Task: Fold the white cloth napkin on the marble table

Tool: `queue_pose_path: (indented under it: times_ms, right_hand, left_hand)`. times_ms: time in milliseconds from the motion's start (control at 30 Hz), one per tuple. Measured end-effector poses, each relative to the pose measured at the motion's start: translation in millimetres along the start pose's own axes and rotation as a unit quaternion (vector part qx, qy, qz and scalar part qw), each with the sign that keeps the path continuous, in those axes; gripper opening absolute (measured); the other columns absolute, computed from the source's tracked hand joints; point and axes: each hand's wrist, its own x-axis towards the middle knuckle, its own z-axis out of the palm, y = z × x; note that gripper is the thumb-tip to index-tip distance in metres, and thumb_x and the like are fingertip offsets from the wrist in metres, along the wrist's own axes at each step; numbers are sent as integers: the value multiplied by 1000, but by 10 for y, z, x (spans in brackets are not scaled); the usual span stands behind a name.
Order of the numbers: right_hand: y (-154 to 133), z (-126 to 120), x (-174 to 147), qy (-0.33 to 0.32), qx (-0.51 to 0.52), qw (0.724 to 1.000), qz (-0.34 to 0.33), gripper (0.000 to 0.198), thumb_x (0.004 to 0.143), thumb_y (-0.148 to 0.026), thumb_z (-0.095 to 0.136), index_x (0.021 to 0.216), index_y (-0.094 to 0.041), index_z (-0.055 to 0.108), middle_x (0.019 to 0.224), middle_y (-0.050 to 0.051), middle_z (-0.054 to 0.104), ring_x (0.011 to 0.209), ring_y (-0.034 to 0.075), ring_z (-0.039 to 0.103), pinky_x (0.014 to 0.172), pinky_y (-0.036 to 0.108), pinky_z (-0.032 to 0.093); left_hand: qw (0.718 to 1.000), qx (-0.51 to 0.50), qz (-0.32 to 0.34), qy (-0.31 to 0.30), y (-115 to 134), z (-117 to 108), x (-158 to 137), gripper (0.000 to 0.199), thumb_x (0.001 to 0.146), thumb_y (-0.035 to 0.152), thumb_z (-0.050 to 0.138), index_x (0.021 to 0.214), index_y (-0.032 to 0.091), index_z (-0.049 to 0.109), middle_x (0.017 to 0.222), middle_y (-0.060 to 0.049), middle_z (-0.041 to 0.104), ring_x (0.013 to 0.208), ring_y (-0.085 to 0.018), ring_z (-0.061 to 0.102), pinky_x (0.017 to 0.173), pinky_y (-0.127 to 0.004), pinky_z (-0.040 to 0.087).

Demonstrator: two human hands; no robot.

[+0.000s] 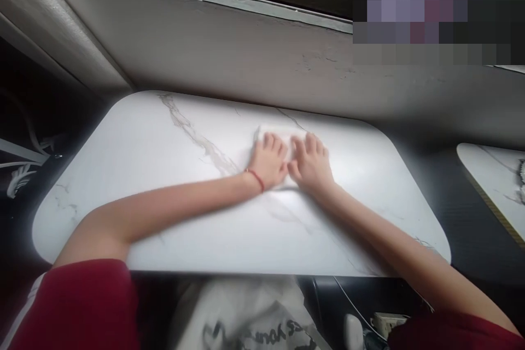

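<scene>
My left hand [270,161] lies palm down on a flat white piece, apparently a folded cloth [284,130], with its fingers stretched forward. A red cord bracelet circles that wrist. Close beside it, my right hand [311,161] also rests on the white piece, fingers spread and slightly bent. Both palms cover much of the piece; its upper edge shows past the fingertips and a lower edge shows near the wrists. Beneath it is a white tabletop [197,219] with grey-brown marble veins and rounded corners. The hands and the piece are slightly blurred.
Behind the tabletop rises a grey wall [229,54] with peeling patches. A second marbled tabletop [496,175] stands to the right. White cables [24,167] hang at the left. Below the front edge are a white bag [246,311] with black lettering and a power socket [388,322].
</scene>
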Motion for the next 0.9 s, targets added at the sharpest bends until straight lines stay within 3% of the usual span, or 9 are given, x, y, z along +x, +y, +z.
queue_pose_path:
  times_ms: [167,233,333,467,567,667,900]
  right_hand:
    - [-239,315,875,17,14,998,66,55,84,-29,41,134,-11,52,125,22,53,117,37,44,93,48,38]
    - [-330,383,1062,25,17,996,87,52,85,-29,39,132,-13,54,121,21,54,112,36,45,91,46,37]
    - [-378,434,1167,38,22,994,100,49,86,-30,39,130,-14,55,120,20,53,110,35,44,89,45,37]
    - [-373,420,1134,34,22,994,99,50,89,-30,36,133,-14,54,122,20,53,112,35,42,90,45,35]
    - [-408,350,1041,11,21,996,89,51,91,-29,35,137,-12,52,126,21,52,116,35,42,93,46,35]
    - [-512,208,789,-10,20,998,60,55,92,-29,37,141,-8,48,132,24,49,122,37,40,97,48,33]
    - [-995,-410,-516,-25,30,995,-96,62,91,-34,39,145,-3,40,142,30,42,133,45,34,102,54,34]
  left_hand:
    - [998,-36,-35,37,-749,78,438,56,99,33,34,147,5,42,156,-23,39,143,-35,35,116,-58,23]
    - [997,-45,-40,51,-926,120,507,55,99,33,34,147,8,42,155,-22,39,142,-35,35,114,-57,25]
    - [996,-46,-41,57,-1023,156,537,54,99,34,33,145,8,43,152,-22,42,140,-35,37,106,-50,35]
    - [998,-20,-35,57,-1000,144,521,53,99,33,31,142,6,45,146,-23,46,134,-36,42,101,-48,39]
    - [998,4,-28,52,-951,103,444,53,98,32,31,140,2,45,144,-24,48,133,-37,42,100,-48,40]
    - [999,29,-24,39,-814,29,180,52,98,28,32,139,-1,47,139,-26,50,132,-38,44,99,-49,40]
    - [992,122,-6,-21,-224,-193,-1246,50,96,32,38,132,2,56,123,-25,60,125,-43,50,91,-49,47]
